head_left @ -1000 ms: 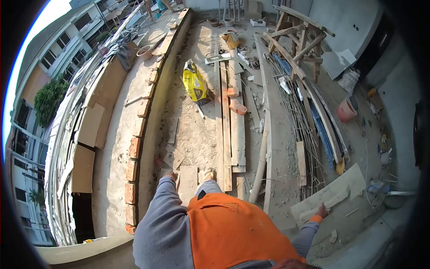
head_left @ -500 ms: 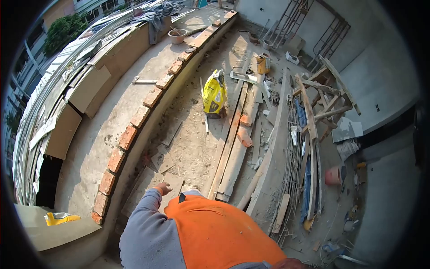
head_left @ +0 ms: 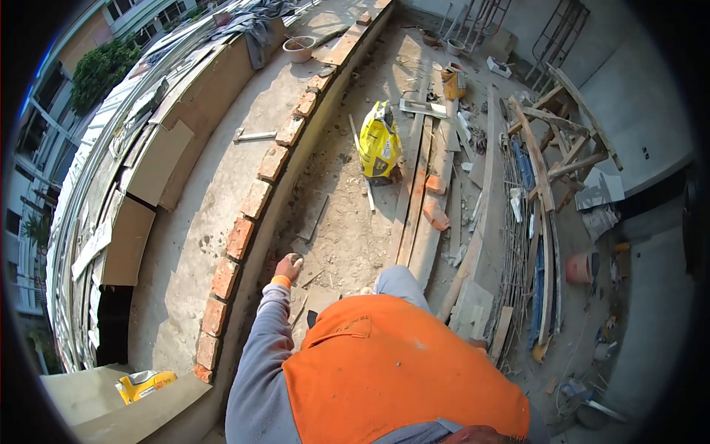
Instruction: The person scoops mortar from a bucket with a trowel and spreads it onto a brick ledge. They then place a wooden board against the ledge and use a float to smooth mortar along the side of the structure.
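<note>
My left hand (head_left: 290,267) is held low beside the inner face of the low wall, its fingers curled in. What it holds, if anything, cannot be made out. Left of it, a row of orange bricks (head_left: 239,237) runs along the wall's edge. A hammer (head_left: 257,136) lies on the ledge behind the bricks. Ahead on the dusty floor stands a yellow bag (head_left: 379,144). A small part of what looks like my right hand (head_left: 479,343) shows at the right edge of the orange vest; its fingers are hidden.
Long planks (head_left: 418,200) with two brick pieces (head_left: 435,212) lie right of the bag. Beyond are a wooden trestle (head_left: 543,148), thin rods (head_left: 518,259) and a reddish bucket (head_left: 582,268). A bowl (head_left: 299,49) sits on the ledge.
My left hand has moved forward from near the vest, its fingers now more curled. The view has shifted, and a grey-clad knee now shows in front of the vest.
</note>
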`<state>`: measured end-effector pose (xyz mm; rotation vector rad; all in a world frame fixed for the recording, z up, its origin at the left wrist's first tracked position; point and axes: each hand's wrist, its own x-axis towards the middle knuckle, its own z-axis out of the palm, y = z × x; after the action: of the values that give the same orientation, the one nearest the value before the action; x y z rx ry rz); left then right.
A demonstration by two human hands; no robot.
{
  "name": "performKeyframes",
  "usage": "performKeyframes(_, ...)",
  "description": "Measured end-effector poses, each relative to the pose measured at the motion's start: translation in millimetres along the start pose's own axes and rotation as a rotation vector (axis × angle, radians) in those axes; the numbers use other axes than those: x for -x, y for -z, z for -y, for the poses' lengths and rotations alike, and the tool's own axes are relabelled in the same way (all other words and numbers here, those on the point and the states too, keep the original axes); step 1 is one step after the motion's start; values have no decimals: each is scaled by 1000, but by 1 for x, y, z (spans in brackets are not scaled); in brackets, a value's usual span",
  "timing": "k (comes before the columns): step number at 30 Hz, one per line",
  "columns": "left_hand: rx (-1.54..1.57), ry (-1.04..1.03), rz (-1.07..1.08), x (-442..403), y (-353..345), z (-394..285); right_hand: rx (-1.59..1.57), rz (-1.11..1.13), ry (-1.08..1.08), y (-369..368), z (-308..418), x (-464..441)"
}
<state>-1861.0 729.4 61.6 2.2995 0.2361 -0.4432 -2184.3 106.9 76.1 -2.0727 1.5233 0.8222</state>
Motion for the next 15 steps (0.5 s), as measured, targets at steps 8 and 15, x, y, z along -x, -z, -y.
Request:
performKeyframes(8,-35,259,185,36,-41,73,-136,13,-84,29,149,-26)
performKeyframes(15,38,734,175,-10,12,55,52,114,-82,46,291,-100)
